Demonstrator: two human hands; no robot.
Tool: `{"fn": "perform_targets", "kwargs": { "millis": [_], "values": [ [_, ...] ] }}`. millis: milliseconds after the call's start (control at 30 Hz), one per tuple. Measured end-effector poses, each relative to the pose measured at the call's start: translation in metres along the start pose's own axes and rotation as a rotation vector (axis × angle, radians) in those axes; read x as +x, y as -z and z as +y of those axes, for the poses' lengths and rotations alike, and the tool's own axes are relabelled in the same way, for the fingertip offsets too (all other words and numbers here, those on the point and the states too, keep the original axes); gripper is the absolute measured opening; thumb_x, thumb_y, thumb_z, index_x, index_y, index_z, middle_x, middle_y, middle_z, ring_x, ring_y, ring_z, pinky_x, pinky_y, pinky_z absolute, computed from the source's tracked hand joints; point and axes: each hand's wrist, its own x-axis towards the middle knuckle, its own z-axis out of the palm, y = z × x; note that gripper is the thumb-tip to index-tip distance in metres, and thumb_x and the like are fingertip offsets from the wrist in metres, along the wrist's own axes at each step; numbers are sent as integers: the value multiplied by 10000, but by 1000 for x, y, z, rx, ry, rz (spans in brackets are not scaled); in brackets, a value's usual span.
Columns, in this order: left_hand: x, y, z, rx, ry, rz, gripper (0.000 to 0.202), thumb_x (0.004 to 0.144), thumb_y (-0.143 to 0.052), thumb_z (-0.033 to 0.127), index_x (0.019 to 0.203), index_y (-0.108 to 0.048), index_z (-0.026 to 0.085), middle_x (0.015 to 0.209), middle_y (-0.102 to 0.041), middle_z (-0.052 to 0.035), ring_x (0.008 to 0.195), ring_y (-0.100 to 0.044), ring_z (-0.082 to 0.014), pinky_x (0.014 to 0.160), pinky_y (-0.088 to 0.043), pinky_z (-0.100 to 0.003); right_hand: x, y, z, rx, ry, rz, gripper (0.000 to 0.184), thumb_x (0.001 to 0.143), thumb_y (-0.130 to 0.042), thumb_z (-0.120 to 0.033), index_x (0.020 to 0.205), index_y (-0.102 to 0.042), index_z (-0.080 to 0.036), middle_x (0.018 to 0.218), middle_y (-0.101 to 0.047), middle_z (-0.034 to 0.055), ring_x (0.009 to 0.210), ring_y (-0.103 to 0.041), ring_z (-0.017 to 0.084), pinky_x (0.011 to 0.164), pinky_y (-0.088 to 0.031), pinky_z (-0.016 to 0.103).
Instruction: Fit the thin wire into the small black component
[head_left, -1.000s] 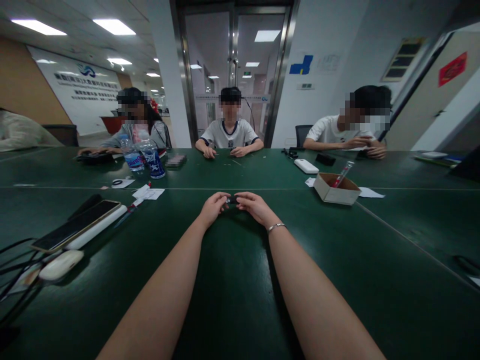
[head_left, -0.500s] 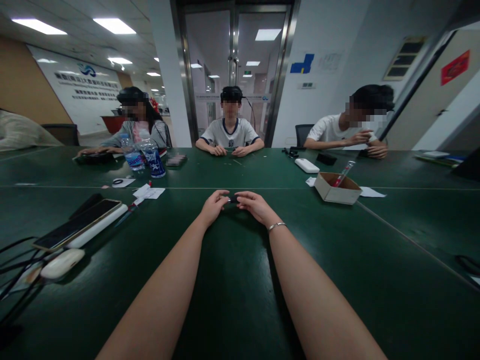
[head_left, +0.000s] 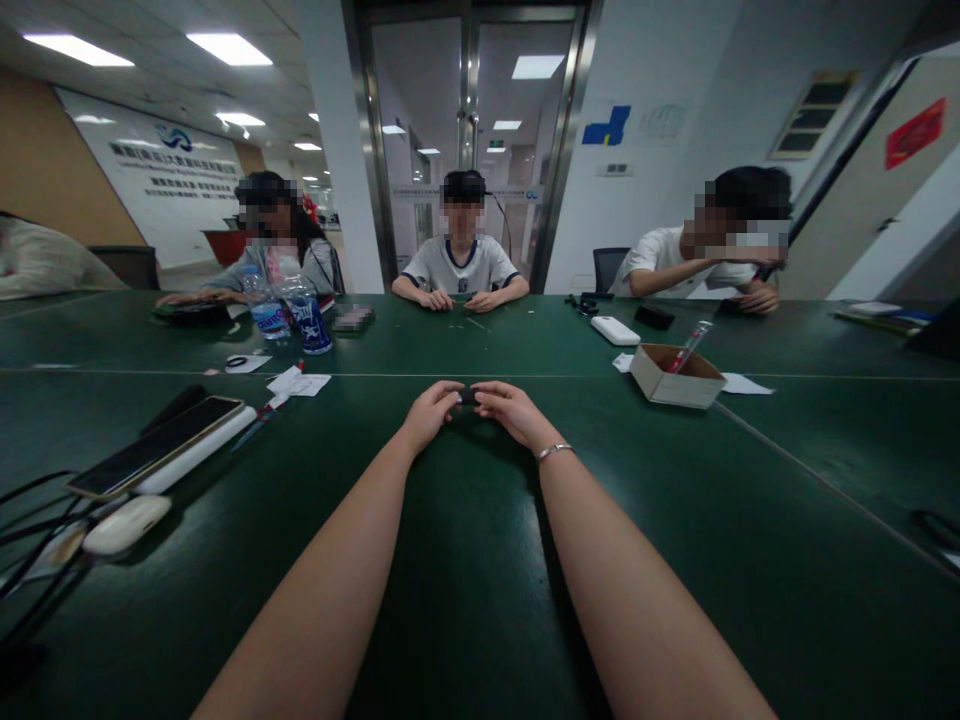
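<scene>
Both my arms reach forward over the dark green table. Between my hands is a small black object, too small to name more closely. My left hand pinches its left end, where a small light spot shows by the fingertips. My right hand has its fingers closed on the right end, and a silver bracelet circles that wrist. The fingers hide part of the black object.
Left of my arms lie a phone, a white rounded case and black cables. Bottles stand farther back. An open cardboard box holding a clear tube is on the right. People sit along the far side, one directly opposite.
My hands stay in almost the same place, still on the small black object. At the far right, a person's raised hand has gone up toward the head.
</scene>
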Motion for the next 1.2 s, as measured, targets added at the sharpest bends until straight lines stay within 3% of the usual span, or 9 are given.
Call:
{"fn": "perform_targets", "kwargs": {
  "millis": [133, 467, 800, 933, 1067, 1200],
  "values": [
    [1, 1, -3, 13, -13, -20, 361, 846, -480, 414, 1038, -621, 143, 588, -544, 5, 483, -450, -95, 483, -341, -206, 0, 0, 0, 1, -7, -5, 217, 678, -773, -115, 882, -710, -153, 828, -672, 40, 655, -615, 102, 581, -518, 176],
    [-1, 1, -3, 39, -35, -10, 336, 818, -533, 394, 1032, -630, 154, 676, -587, -11, 535, -482, -103, 506, -358, -212, -1, -1, -1, 19, -3, 1, 191, 693, -745, -85, 868, -709, -151, 838, -675, 39, 656, -618, 98, 586, -520, 168],
    [0, 0, -4, -11, -7, -19, 399, 870, -445, 441, 1048, -610, 123, 570, -556, -3, 471, -496, -101, 476, -361, -199, 0, 0, 0, 13, -6, -5, 212, 688, -757, -93, 887, -706, -146, 845, -673, 40, 651, -616, 95, 594, -518, 172],
    [0, 1, -5, -1, -16, 16, 374, 839, -512, 429, 1070, -599, 148, 702, -606, -17, 494, -524, -88, 467, -357, -190, 0, 0, 0, 18, -9, -6, 208, 696, -748, -97, 894, -707, -146, 830, -671, 36, 654, -615, 94, 592, -513, 165],
    [0, 1, -6, 3, -23, -3, 388, 869, -456, 447, 1062, -599, 143, 602, -564, 2, 478, -507, -95, 478, -369, -195, -1, -1, 0, 19, -9, -12, 207, 692, -748, -92, 888, -709, -148, 826, -672, 36, 653, -616, 97, 594, -518, 169],
    [0, 1, -5, 10, -22, 14, 357, 832, -523, 398, 1079, -597, 151, 716, -604, -17, 503, -516, -90, 479, -375, -198, -1, 0, 0, 10, -5, -8, 208, 699, -749, -100, 897, -706, -147, 824, -669, 39, 667, -617, 101, 589, -517, 170]
  ]
}}
